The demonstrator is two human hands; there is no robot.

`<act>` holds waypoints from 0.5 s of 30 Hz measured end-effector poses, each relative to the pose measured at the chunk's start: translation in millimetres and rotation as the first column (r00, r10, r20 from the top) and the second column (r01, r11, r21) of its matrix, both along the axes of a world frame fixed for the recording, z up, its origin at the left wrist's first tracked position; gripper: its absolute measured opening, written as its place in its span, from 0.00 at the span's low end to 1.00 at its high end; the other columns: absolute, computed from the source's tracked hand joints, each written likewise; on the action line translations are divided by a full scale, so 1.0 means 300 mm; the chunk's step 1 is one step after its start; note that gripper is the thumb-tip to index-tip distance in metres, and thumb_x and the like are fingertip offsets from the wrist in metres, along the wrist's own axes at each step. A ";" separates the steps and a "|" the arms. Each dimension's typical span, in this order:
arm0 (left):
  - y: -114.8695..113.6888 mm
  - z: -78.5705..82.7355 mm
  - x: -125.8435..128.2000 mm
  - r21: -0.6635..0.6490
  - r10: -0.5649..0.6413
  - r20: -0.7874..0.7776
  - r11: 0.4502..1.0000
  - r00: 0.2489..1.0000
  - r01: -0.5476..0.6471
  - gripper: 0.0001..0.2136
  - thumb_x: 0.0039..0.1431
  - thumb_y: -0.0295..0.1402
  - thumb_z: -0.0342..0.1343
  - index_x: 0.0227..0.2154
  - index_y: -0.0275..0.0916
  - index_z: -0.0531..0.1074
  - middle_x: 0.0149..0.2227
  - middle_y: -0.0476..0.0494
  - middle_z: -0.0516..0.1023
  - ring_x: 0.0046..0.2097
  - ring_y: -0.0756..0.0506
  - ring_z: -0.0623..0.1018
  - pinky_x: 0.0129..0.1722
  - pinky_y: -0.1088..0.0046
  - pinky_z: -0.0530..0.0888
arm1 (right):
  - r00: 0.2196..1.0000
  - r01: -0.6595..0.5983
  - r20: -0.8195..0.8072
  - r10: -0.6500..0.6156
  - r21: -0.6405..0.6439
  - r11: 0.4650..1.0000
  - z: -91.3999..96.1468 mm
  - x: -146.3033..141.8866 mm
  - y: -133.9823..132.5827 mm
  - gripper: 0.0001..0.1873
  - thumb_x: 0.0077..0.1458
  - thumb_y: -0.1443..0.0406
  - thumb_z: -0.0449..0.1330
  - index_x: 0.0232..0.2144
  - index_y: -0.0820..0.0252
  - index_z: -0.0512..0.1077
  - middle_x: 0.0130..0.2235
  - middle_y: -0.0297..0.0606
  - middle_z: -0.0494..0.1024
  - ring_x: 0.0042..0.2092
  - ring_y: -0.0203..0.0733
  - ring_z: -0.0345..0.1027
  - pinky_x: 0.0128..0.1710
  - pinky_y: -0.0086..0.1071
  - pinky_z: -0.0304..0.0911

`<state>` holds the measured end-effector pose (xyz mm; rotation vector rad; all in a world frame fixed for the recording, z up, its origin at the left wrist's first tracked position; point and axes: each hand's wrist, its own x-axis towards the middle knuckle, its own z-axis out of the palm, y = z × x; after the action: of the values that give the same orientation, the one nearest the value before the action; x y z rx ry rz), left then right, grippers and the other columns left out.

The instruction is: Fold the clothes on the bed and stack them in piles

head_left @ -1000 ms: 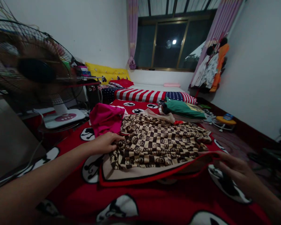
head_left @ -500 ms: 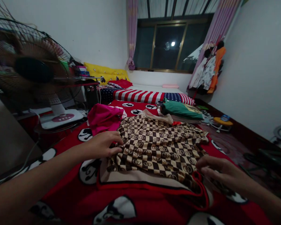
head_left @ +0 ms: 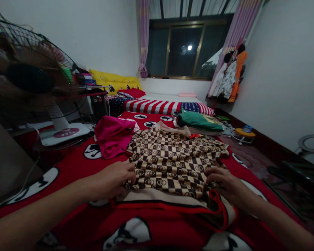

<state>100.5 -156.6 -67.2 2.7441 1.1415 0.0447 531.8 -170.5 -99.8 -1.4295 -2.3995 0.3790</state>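
A brown-and-cream checkered shirt (head_left: 170,164) with small round face prints lies spread out and wrinkled. My left hand (head_left: 115,178) has its fingers curled onto the shirt's lower left edge. On the lower right side, my right hand (head_left: 226,184) pinches the fabric between bent fingers and thumb. Under the shirt's near edge is a beige cloth (head_left: 157,197) with black and red trim, its right corner curled up. A bright pink garment (head_left: 113,134) sits bunched beyond my left hand.
The red patterned bedspread (head_left: 75,218) lies beneath everything. Farther back are a folded green garment (head_left: 200,120) and a second bed with a striped cover (head_left: 157,106). A fan (head_left: 28,76) stands at left. On the floor at right is a yellow stool (head_left: 245,133).
My left hand has moved down along the shirt's left edge, its fingers now curled. My right hand has shifted inward to the left and onto the shirt. The view has turned slightly right.
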 end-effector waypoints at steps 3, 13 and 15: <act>0.013 -0.014 0.016 0.014 -0.039 0.059 0.999 0.998 0.039 0.09 0.46 0.19 0.55 0.27 0.41 0.70 0.41 0.48 0.71 0.44 0.45 0.70 0.41 0.73 0.65 | 0.998 -0.020 -0.053 0.024 0.068 0.997 -0.018 -0.036 0.007 0.10 0.58 0.66 0.51 0.30 0.57 0.72 0.45 0.43 0.73 0.47 0.45 0.67 0.47 0.37 0.64; -0.068 0.204 0.012 -0.497 0.077 -0.022 0.864 0.997 -0.078 0.08 0.51 0.22 0.51 0.33 0.40 0.69 0.30 0.51 0.72 0.33 0.49 0.72 0.27 0.80 0.65 | 0.961 0.001 -0.262 -0.088 -0.316 0.949 0.085 -0.005 -0.061 0.12 0.58 0.56 0.56 0.33 0.60 0.69 0.31 0.35 0.71 0.34 0.38 0.64 0.32 0.27 0.60; -0.079 0.229 0.020 -0.613 0.046 -0.089 0.785 0.995 -0.091 0.07 0.50 0.25 0.55 0.32 0.40 0.72 0.32 0.49 0.75 0.35 0.47 0.74 0.29 0.79 0.66 | 0.968 -0.109 -0.250 -0.025 -0.508 0.855 0.124 -0.004 -0.081 0.14 0.55 0.55 0.59 0.32 0.61 0.71 0.31 0.35 0.72 0.33 0.37 0.64 0.30 0.26 0.59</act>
<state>106.6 -180.3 1.4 2.1269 1.0346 -0.3586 530.7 -194.7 -62.6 -1.4200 -2.2131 1.2221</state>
